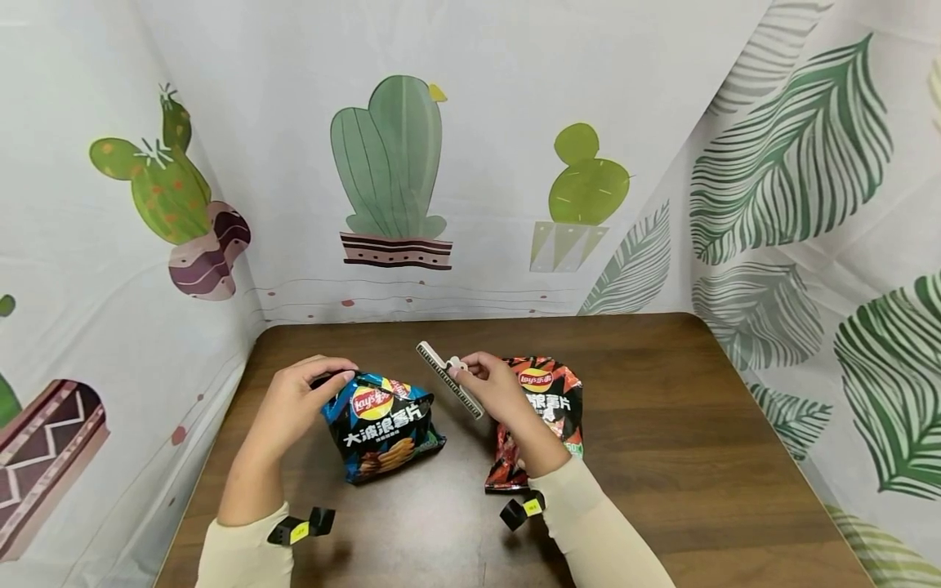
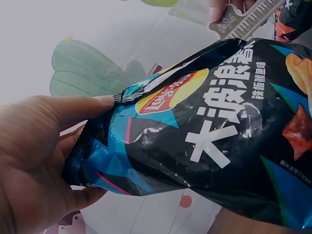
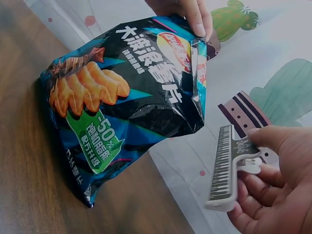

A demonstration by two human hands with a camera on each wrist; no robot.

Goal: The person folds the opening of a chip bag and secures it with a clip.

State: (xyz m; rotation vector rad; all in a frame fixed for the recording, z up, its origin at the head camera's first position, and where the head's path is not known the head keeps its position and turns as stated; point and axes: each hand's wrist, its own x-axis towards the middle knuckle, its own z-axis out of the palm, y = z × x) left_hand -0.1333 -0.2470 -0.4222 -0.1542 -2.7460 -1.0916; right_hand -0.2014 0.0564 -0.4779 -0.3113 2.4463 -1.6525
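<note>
A blue and black chip bag (image 1: 382, 429) stands on the table, its top edge folded over. My left hand (image 1: 297, 396) pinches that fold at the upper left corner, thumb in front, as the left wrist view shows at the bag's top (image 2: 105, 131). To the right, my right hand (image 1: 496, 388) holds a long white bag clip (image 1: 450, 380) with piano-key markings by its handle. In the right wrist view the clip (image 3: 224, 168) is apart from the blue bag (image 3: 122, 92); its jaws look closed.
A red and black chip bag (image 1: 544, 400) lies behind my right hand and forearm, partly hidden by them. Both bags are on a brown wooden table (image 1: 662, 433). A white cloth (image 1: 500, 163) printed with cacti and leaves hangs around the table's back and sides.
</note>
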